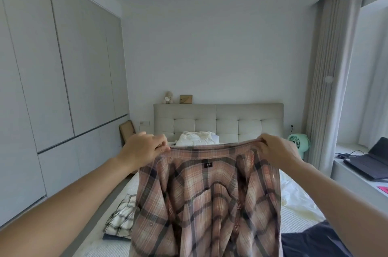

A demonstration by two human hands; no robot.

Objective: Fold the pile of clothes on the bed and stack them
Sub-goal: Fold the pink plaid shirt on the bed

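Plaid shirt held aloft, pinched at the shoulders by left hand and right hand; hung straight, likely for folding; bed below.

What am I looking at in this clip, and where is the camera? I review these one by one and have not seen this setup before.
There is no machine here. A person wears one wide-angle camera on the head, so you see their own arms. The left hand and right hand each pinch the top edge of a pink plaid shirt, holding it up over the bed. On the bed lie a folded black-and-white checked garment, a dark blue garment and pale cloth.
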